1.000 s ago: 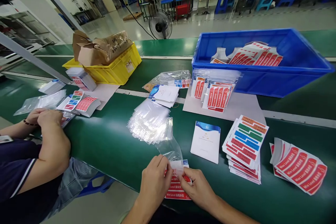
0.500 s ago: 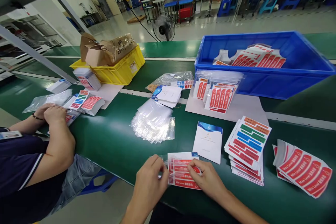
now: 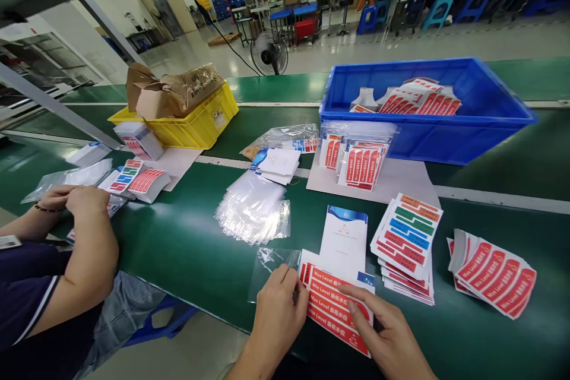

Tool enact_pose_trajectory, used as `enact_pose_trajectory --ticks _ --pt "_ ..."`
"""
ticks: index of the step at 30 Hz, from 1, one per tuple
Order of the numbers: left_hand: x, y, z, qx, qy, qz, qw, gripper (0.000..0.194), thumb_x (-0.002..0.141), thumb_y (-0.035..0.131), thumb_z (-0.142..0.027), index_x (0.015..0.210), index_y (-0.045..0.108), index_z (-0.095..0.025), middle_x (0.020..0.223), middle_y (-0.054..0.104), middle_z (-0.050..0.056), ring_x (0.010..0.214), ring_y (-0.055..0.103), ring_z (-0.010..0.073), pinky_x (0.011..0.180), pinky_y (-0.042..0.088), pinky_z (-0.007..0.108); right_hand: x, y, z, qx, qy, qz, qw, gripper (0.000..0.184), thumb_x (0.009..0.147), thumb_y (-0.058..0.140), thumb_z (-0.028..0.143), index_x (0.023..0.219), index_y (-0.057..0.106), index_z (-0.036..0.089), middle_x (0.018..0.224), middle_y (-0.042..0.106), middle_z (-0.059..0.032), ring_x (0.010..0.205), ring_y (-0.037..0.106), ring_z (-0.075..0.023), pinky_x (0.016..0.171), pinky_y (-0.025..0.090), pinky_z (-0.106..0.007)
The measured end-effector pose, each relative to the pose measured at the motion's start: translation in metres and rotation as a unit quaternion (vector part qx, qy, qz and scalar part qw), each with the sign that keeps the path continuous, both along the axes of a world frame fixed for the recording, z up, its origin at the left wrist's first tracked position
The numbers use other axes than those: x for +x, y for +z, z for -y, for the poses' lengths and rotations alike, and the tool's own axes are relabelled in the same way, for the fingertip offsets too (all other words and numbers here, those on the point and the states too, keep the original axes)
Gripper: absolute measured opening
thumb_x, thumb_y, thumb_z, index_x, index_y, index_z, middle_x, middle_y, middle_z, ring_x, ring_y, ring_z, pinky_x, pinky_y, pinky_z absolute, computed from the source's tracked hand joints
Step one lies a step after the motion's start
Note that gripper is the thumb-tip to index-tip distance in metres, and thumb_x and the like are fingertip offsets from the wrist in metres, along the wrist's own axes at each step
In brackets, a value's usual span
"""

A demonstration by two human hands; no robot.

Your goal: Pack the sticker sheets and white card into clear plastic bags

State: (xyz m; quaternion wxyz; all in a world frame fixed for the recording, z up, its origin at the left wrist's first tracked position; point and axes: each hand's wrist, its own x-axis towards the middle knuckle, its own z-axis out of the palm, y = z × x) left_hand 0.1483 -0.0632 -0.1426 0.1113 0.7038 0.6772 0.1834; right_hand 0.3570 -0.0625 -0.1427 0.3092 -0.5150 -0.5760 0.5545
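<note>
My left hand (image 3: 282, 303) is closed in a pinch at the mouth of a clear plastic bag (image 3: 265, 279), which spreads to its left, by the left edge of a red label sheet (image 3: 332, 303). The sheet is tilted above the table, printed with Max Level and Min Level rows. My right hand (image 3: 383, 323) grips its right side, thumb on top; a blue-white corner shows behind it. How far sheet and bag overlap is hidden by my left fingers. Just beyond lies a white booklet (image 3: 345, 240) with a blue top. Right of it are stacked multicoloured label sheets (image 3: 409, 234).
Fanned clear bags (image 3: 252, 208) and booklets (image 3: 276, 163) lie ahead. Curved red labels (image 3: 496, 276) are at right. A blue bin (image 3: 423, 124) stands behind filled bags (image 3: 363, 160); a yellow crate (image 3: 196, 130) stands left. A co-worker (image 3: 75, 261) sits at left, hands together.
The red sheet has come up and tilted, with its print more exposed. The bag now spreads out left of my left hand. Both hands sit slightly lower and farther right in view.
</note>
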Motion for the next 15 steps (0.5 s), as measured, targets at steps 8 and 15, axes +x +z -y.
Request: enact_pose_trajectory --ticks 8,15 --pt "0.011 -0.032 0.003 -0.059 -0.036 -0.023 0.997 0.018 0.084 0.046 -0.011 0.070 0.043 -0.021 0.073 0.057 0.001 0.067 0.059 0.0159 0.055 0.041 0.026 0.004 -0.025 -0.004 -0.222 0.023 -0.147 0.964 0.047 0.085 0.058 0.057 0.115 0.065 0.022 0.096 0.073 -0.0080 0.082 0.070 -0.0247 0.071 0.057 -0.035" --pt "0.013 -0.045 0.014 0.010 -0.037 -0.017 0.999 0.019 0.090 0.043 -0.013 0.073 0.044 -0.021 0.074 0.057 0.002 0.071 0.058 0.0160 0.059 0.043 0.026 0.014 -0.025 -0.017 -0.253 0.067 -0.144 0.954 0.049 0.078 0.064 0.061 0.108 0.066 0.023 0.100 0.072 -0.0098 0.092 0.070 -0.0298 0.074 0.057 -0.039"
